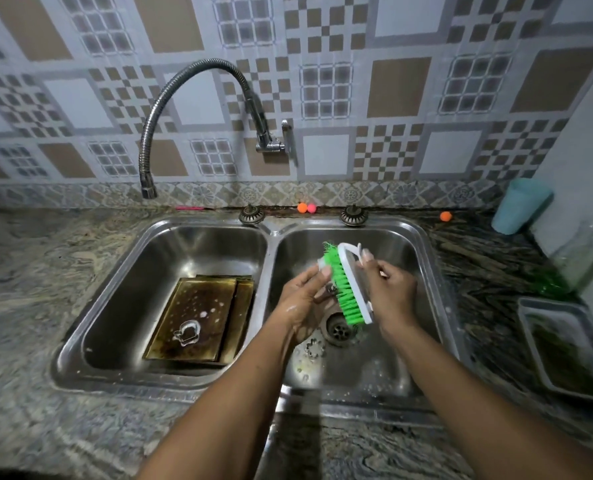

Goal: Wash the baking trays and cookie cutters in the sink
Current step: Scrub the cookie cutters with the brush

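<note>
Left basin (115,306) of the sink: two baking trays (198,317) are lying stacked flat on its floor, still browned and flecked with suds, so judged soaped at most and not yet scrubbed clean. A soapy cutter (187,332) is sitting on the upper tray, apparently awaiting a rinse. The faucet (148,190) is curving down at the left, with no water seen running. Right basin: the left hand (302,299) is pinching a small cutter (330,289) against the bristles, its shape too small to tell. The right hand (388,289) is gripping the white back of the green brush (348,284), so scrubbing is judged under way. A scalloped cutter (314,348) is lying on the basin floor beside the drain (338,328). Outstanding, by judgement: both trays, remaining cutters, all rinsing.
</note>
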Demonstrator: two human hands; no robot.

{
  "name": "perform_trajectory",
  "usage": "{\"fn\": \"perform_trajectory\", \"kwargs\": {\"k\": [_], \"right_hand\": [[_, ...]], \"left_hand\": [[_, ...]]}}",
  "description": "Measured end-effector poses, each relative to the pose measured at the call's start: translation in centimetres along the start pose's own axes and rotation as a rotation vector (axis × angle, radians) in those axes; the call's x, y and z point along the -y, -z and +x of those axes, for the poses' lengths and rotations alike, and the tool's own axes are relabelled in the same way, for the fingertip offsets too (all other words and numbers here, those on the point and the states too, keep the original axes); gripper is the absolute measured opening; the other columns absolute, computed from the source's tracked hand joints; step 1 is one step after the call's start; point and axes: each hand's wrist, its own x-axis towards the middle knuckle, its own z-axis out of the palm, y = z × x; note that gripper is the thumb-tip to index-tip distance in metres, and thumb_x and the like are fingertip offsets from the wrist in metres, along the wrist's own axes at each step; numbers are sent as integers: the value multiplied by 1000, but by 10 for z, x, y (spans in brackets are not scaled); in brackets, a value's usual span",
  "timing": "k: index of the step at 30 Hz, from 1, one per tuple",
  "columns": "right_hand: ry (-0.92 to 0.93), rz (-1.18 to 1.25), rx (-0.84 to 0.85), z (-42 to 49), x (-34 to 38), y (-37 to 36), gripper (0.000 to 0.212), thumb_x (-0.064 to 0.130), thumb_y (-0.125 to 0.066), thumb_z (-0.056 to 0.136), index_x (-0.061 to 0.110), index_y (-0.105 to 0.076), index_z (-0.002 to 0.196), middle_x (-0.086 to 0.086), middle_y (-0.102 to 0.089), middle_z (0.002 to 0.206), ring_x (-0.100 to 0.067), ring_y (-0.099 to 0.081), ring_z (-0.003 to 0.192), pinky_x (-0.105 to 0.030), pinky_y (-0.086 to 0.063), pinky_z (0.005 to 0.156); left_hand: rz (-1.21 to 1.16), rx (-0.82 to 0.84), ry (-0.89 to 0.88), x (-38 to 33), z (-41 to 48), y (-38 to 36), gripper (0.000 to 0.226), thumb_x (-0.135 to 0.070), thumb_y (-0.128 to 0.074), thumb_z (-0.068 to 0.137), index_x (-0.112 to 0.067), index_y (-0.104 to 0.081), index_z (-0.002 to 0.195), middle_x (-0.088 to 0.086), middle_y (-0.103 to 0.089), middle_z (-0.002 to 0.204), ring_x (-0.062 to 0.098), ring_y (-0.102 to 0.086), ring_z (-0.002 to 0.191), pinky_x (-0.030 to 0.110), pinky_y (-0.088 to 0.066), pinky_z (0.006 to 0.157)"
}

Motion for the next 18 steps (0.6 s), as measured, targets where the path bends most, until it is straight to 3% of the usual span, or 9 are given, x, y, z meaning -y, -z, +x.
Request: {"fn": "perform_trajectory", "kwargs": {"k": [3, 6, 8, 11, 14, 16, 18], "right_hand": [[-32, -82, 48, -8, -31, 20, 29, 39, -68, 92, 15, -79, 81, 4, -64, 60, -11, -55, 60, -22, -39, 50], [-21, -184, 82, -3, -34, 28, 34, 43, -73, 88, 12, -76, 73, -3, -66, 61, -14, -54, 56, -25, -38, 51], [14, -241, 94, 8, -15, 18, 37, 48, -73, 86, 16, -71, 68, 1, -65, 60, -9, -52, 53, -26, -39, 51], [40, -309, 141, 26, 11, -6, 51, 56, -68, 84, 11, -64, 60, 8, -52, 50, -11, -46, 52, -29, -35, 53], [-3, -372, 235, 27, 25, -38, 50, 46, -67, 87, 10, -55, 55, 8, -43, 45, -16, -41, 52, -29, -30, 54], [-30, -374, 283, 18, 29, -70, 43, 40, -67, 89, 12, -59, 57, 6, -46, 48, -16, -43, 53, -29, -31, 55], [-44, -390, 320, 4, 29, -107, 35, 36, -67, 89, 9, -68, 67, 3, -55, 54, -18, -49, 57, -28, -35, 56]], "left_hand": [[34, -68, -24, 6, -8, 8, 39, -9, -68, 93, 1, -63, 129, 23, -68, 126, 30, -69, 103, 35, -62, 80], [75, -109, -25, 12, -18, 19, 47, -16, -77, 83, -2, -65, 126, 22, -70, 121, 31, -71, 99, 38, -60, 89], [125, -156, -36, 9, -19, 28, 46, -16, -82, 77, -4, -69, 120, 18, -73, 114, 30, -73, 95, 38, -61, 86], [297, -258, -64, -11, -17, 50, 37, -10, -86, 76, -6, -72, 110, 10, -74, 104, 20, -72, 79, 40, -63, 75], [496, -338, -80, -38, -19, 88, 42, -13, -89, 75, -4, -70, 112, 6, -73, 96, 17, -70, 76, 37, -62, 68], [686, -423, -113, -53, -20, 127, 36, -19, -90, 74, -12, -72, 104, 2, -74, 90, 16, -70, 77, 31, -61, 70], [884, -498, -94, -65, -22, 170, 39, -31, -94, 67, -23, -71, 98, -1, -75, 92, 18, -72, 82, 34, -61, 82]]}}
